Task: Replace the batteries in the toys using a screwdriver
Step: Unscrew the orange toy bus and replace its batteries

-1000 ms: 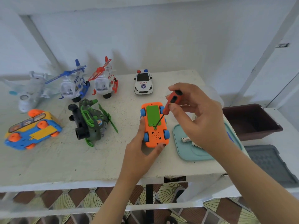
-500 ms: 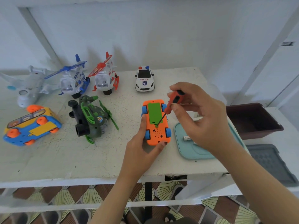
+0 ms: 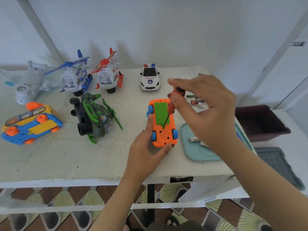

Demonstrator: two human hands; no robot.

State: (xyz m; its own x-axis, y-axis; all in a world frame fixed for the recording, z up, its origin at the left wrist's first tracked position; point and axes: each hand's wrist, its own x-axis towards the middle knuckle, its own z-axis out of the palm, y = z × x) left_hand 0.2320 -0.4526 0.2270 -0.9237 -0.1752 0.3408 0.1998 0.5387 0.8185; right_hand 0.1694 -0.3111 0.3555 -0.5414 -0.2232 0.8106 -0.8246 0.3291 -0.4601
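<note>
An orange toy car (image 3: 164, 138) with blue wheels lies upside down on the white table (image 3: 66, 155), its green battery cover (image 3: 160, 113) facing up. My left hand (image 3: 146, 152) grips the car from its near end, thumb on the left side. My right hand (image 3: 205, 110) pinches the red handle of a small screwdriver (image 3: 172, 107); its tip stands at the near end of the green cover. Several loose batteries (image 3: 195, 100) lie behind my right hand, and one battery (image 3: 193, 139) rests on a teal tray (image 3: 196, 152).
A white police car (image 3: 149, 79), a red helicopter (image 3: 108, 75), a blue helicopter (image 3: 75, 77), a pale plane (image 3: 26, 82), a green helicopter (image 3: 93, 117) and an overturned yellow-blue bus (image 3: 30, 125) stand on the table. A dark brown bin (image 3: 260, 122) and grey lid (image 3: 280, 167) sit right.
My right hand has lifted its outer fingers off the screwdriver handle and spread them, uncovering the loose batteries behind it. The car and my left hand stay put.
</note>
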